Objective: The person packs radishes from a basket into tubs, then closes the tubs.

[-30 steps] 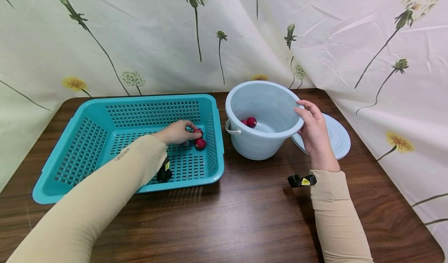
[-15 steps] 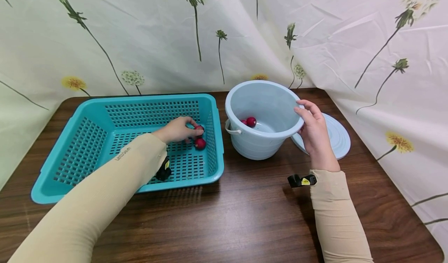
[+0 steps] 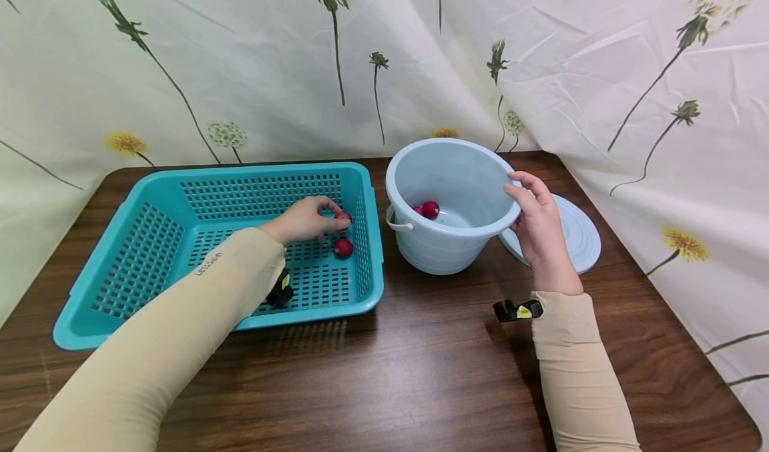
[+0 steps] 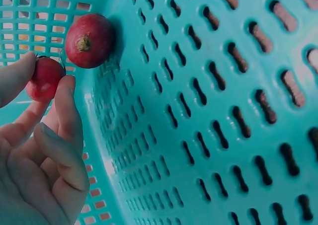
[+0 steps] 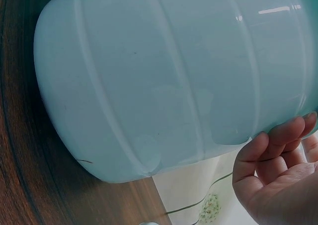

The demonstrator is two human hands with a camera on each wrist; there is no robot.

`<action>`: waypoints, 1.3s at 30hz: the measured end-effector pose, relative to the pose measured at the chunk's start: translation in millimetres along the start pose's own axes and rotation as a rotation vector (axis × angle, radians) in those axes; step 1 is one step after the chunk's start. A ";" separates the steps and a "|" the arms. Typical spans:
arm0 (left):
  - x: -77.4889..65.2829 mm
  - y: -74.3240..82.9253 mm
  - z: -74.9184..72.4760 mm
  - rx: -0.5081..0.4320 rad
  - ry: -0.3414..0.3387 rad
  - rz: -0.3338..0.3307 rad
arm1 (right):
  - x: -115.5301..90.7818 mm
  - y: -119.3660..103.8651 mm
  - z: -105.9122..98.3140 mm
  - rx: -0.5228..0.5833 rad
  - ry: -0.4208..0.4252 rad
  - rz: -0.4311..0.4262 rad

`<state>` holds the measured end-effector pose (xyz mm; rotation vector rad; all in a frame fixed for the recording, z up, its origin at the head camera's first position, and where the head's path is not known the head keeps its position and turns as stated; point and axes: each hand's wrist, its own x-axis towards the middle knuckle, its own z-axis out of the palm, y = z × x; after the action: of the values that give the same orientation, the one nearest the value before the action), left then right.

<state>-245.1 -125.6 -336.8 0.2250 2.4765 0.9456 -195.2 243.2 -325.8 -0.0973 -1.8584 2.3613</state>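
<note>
In the teal basket [image 3: 228,322], my left hand [image 3: 303,221] pinches a small red radish [image 4: 45,79] between thumb and fingertip. A second radish [image 3: 343,248] lies near the basket's right wall, just in front of the hand; the left wrist view also shows this other radish [image 4: 90,40] beside the held one. On the right, my right hand [image 3: 541,228] holds the rim of a light blue bucket [image 3: 441,255], its curled fingers against the outer wall in the right wrist view. Inside the bucket lie radishes [image 3: 430,209], partly hidden by the near rim.
A round light blue lid [image 3: 579,235] lies on the wooden table [image 3: 408,372] behind my right hand. The bucket's white handle [image 3: 399,222] hangs on its left side. A flower-printed cloth [image 3: 270,58] rises behind the table and along its right side.
My left hand has moved slightly away from me with the pinched radish, widening the gap to the other radish. The right hand and the bucket stay in place.
</note>
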 end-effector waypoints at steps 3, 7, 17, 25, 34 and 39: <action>-0.8 1.0 -1.5 -0.017 0.000 0.002 | -0.3 0.1 0.0 0.000 0.001 -0.002; -2.6 3.1 -3.7 -0.037 0.005 0.008 | -0.4 0.2 -0.1 0.002 0.003 0.001; -10.2 12.0 -12.2 -0.060 0.018 0.046 | 0.7 0.5 0.3 0.004 0.004 0.004; -14.7 19.5 -15.1 -0.090 0.024 0.069 | -0.1 0.3 0.6 -0.004 0.011 0.004; -20.2 36.1 -16.7 -0.155 0.041 0.066 | -0.7 0.6 1.4 -0.004 0.013 0.003; -23.1 47.3 -15.1 -0.198 0.086 0.098 | -0.9 0.0 1.2 -0.016 0.018 0.000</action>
<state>-233.1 -106.3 -287.0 0.2455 2.4457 1.2575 -194.5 242.0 -325.6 -0.1197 -1.8696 2.3387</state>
